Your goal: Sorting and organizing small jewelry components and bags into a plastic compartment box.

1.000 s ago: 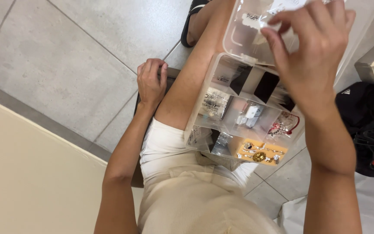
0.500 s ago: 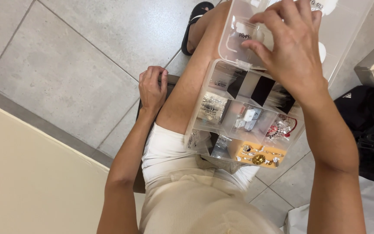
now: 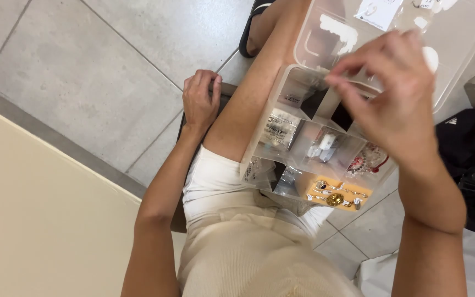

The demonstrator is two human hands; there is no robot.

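My right hand hovers over the clear organizer box, fingers pinched — grip contents unclear; left hand beside the box clasps the seat edge.

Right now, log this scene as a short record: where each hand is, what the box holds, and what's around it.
left hand: gripping the edge of the dark seat beside the thigh
right hand: raised over the box, fingers pinched together; whether it holds something cannot be told
clear compartment box: resting on the lap, lid open
contents: small packets, dark inserts, a red bracelet, rings on an orange pad
floor: grey tiles
black bag: on the floor at right
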